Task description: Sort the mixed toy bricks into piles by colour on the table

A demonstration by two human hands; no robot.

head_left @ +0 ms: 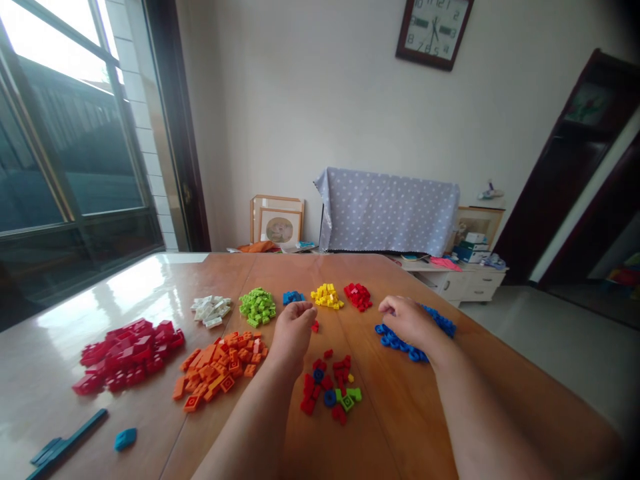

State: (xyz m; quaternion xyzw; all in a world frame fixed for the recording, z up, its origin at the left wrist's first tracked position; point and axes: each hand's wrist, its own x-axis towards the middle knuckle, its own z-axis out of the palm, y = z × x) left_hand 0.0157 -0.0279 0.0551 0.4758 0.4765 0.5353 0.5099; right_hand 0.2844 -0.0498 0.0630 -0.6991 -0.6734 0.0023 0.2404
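Note:
My left hand (294,331) is closed in a pinch above the table, just in front of the small blue brick pile (293,297). Whatever may be between its fingertips is hidden. Beside those fingers lies a loose red brick (315,327). My right hand (407,321) hangs over a spread of blue round pieces (400,343), partly covering them. Its fingers are curled together, and anything in them is out of sight. Between my forearms sits a mixed group with red bricks (308,404), lime green bricks (347,402), blue round pieces and a tiny yellow piece (351,379).
Across the wooden table (380,433) are piles of white (211,311), lime (257,307), yellow (327,296), red (358,297), orange (220,367) and crimson bricks (127,353). A teal tool-like strip (70,443) and a teal piece (125,439) lie front left.

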